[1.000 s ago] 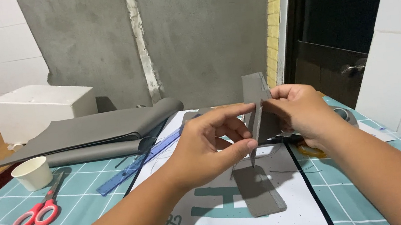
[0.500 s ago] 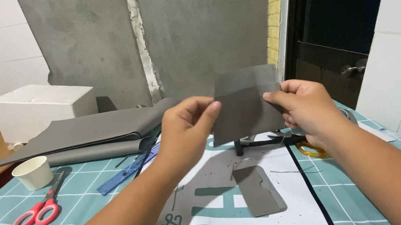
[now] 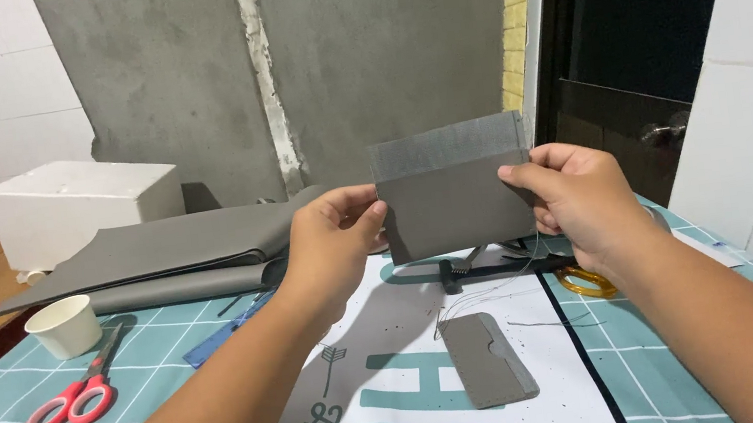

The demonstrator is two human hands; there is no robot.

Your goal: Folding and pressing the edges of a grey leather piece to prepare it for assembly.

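Observation:
I hold a grey rectangular leather piece (image 3: 450, 195) upright in front of me, its top strip a lighter, rougher grey. My left hand (image 3: 334, 240) pinches its left edge and my right hand (image 3: 578, 200) pinches its right edge. A thin thread hangs from the piece down toward the table. Below it, a small grey leather pocket piece (image 3: 488, 358) with a notch lies flat on a white printed mat (image 3: 398, 398).
Folded grey leather sheets (image 3: 164, 255) lie at the left, a white box (image 3: 78, 203) behind them. Red-handled scissors (image 3: 72, 397), a paper cup (image 3: 64, 326) and a blue ruler (image 3: 224, 328) rest on the teal checked tablecloth. A black tool (image 3: 487, 270) and yellow-handled scissors (image 3: 586, 280) lie under my right hand.
The leather piece was edge-on a second ago; I have turned it flat to face me and spread my hands to its two side edges.

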